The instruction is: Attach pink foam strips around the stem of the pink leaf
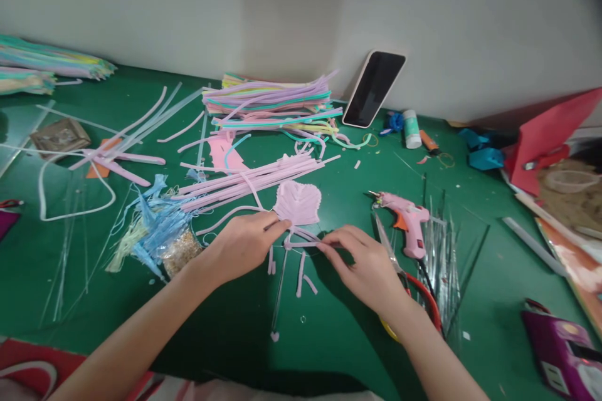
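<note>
My left hand (251,237) pinches near the base of a flat pink pipe-cleaner piece (297,202) shaped like a leaf or petal, just above the green table. My right hand (355,258) has thumb and forefinger closed on the end of pink pipe-cleaner strands (305,239) that run between the hands. Below them a thin rod (280,291) with a small pink tip lies on the table. Short pink pipe-cleaner offcuts (300,276) are beside it. A bundle of long pink pipe cleaners (254,182) lies behind my left hand.
A pink glue gun (407,219) and red-handled scissors (423,294) lie right of my right hand. Blue tassels (157,219) and a bag of beads (181,252) are at left. Behind are multicoloured pipe cleaners (273,100) and a phone (375,89) leaning on the wall.
</note>
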Action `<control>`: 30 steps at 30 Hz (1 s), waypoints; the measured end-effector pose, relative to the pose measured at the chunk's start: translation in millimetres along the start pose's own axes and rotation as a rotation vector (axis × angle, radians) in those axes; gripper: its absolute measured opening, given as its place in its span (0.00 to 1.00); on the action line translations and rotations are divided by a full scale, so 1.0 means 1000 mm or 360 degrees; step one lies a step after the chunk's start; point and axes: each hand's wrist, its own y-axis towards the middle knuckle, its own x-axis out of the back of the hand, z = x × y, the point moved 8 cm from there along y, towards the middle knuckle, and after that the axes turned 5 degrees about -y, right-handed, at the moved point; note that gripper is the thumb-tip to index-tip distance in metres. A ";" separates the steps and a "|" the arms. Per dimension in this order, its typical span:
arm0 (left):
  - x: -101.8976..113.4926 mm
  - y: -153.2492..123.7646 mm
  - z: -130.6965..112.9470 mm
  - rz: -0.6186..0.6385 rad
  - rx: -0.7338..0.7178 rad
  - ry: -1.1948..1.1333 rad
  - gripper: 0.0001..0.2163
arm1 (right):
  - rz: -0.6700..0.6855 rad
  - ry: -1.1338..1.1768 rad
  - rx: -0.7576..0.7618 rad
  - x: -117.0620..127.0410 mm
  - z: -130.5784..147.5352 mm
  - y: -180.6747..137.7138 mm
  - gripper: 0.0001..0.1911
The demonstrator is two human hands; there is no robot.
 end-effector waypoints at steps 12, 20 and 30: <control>0.004 -0.001 0.002 -0.0209 -0.0048 -0.0124 0.14 | 0.0159 -0.0258 0.0064 -0.012 0.007 0.010 0.07; -0.005 0.008 -0.001 -0.0086 -0.0132 -0.0107 0.14 | 0.0126 -0.0657 0.0332 -0.034 0.047 0.016 0.07; 0.005 0.001 0.011 -0.0102 -0.0099 -0.0055 0.08 | 0.0260 -0.0070 -0.0063 -0.056 0.019 0.025 0.07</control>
